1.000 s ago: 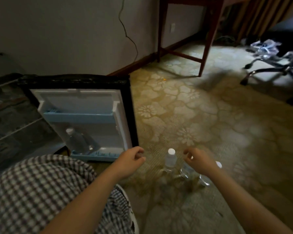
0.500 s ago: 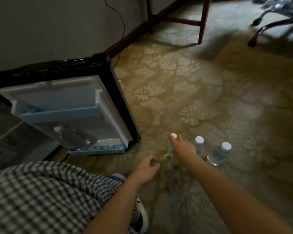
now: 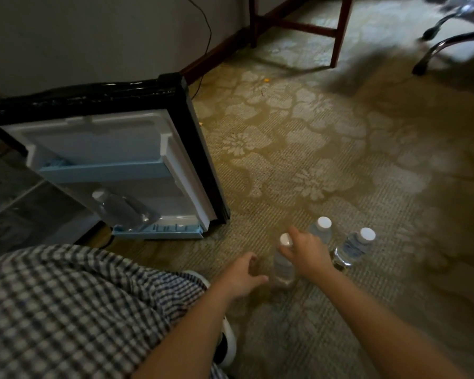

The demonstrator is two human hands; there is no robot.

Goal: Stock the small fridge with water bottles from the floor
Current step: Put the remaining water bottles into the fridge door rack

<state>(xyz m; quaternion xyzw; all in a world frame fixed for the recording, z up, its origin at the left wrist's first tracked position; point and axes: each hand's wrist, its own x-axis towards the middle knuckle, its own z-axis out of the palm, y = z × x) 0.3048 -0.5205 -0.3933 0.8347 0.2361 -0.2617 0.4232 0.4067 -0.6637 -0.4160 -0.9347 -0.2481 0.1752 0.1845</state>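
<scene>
On the carpet, right hand (image 3: 308, 254) has its fingers wrapped round the neck of the nearest water bottle (image 3: 283, 269), which is upright. Left hand (image 3: 242, 276) sits just left of the grip, loosely curled and empty. Second bottle (image 3: 324, 223) is just behind the grip, third bottle (image 3: 352, 247) to its right. Fridge door (image 3: 107, 143) is open up-left, with a door bottle (image 3: 121, 212) leaning in its bottom shelf.

A single wide-angle view from the person's head faces forward and steeply down at the carpet (image 3: 326, 165). The fridge door (image 3: 115, 149) lies left, one bottle (image 3: 283, 266) close at low centre, table legs (image 3: 338, 36) far at the top.
</scene>
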